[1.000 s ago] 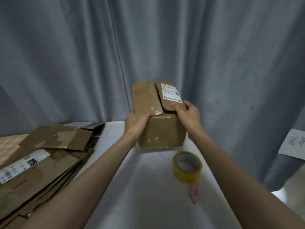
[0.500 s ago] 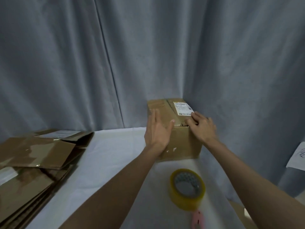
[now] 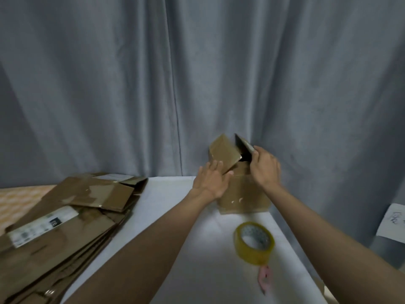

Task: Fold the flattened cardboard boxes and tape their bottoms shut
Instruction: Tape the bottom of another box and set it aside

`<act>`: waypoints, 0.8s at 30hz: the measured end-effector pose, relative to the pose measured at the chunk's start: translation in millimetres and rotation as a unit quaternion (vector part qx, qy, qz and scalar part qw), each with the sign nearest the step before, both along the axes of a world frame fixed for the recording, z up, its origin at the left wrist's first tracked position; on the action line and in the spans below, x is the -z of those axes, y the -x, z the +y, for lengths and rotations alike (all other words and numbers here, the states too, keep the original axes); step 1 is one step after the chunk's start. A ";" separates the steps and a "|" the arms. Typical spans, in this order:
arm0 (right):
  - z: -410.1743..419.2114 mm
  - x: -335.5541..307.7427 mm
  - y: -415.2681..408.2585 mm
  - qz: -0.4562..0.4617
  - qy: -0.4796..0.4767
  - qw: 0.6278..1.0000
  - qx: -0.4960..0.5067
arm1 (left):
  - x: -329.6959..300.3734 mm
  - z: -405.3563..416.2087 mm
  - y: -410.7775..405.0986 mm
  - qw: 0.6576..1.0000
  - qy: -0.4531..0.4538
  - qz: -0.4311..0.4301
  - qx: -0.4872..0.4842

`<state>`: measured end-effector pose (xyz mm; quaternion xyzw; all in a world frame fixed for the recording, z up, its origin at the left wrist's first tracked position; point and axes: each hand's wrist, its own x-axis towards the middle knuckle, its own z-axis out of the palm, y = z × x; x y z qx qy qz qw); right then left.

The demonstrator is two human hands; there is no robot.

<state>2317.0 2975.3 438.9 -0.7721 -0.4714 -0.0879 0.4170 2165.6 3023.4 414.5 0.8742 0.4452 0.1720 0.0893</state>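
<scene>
A small brown cardboard box (image 3: 243, 195) stands at the far end of the white table (image 3: 166, 227), against the curtain. Its two top flaps stand up and apart, showing a dark opening. My left hand (image 3: 211, 179) lies with straight fingers against the box's left side, below the left flap (image 3: 223, 154). My right hand (image 3: 264, 166) holds the raised right flap (image 3: 243, 147) at its edge. A roll of yellow tape (image 3: 254, 242) lies on the table nearer to me. A stack of flattened cardboard boxes (image 3: 59, 224) lies on the left.
A small pink object (image 3: 264, 279) lies just in front of the tape roll. Grey curtains (image 3: 153, 84) hang close behind the table. A white sheet of paper with writing (image 3: 392, 222) is at the right edge. The table's right edge runs close past the tape.
The two top flaps, pressed flat half a second ago, now stand up and open. My right hand has risen with the right flap; my left hand has slid down the box's left side.
</scene>
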 end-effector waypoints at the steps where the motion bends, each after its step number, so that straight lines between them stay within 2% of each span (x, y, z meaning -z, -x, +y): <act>1: -6.1 -3.0 11.9 -0.005 -0.014 1.000 -0.012 | -1.6 -8.9 15.5 1.000 -0.002 0.015 -0.004; 6: -36.0 -7.3 83.5 -0.039 0.035 0.997 -0.062 | -0.7 -38.4 102.0 0.998 0.016 0.040 -0.044; 15: -51.6 33.3 215.3 0.060 0.190 0.959 -0.202 | 16.4 -70.5 273.7 0.981 0.020 0.074 -0.179; 20: -17.7 54.6 269.8 0.099 0.233 0.937 -0.240 | 27.8 -45.8 340.9 0.972 0.026 0.027 -0.233; 24: 28.5 66.8 296.0 0.147 0.242 0.930 -0.233 | 30.3 7.6 371.8 0.966 0.043 0.030 -0.254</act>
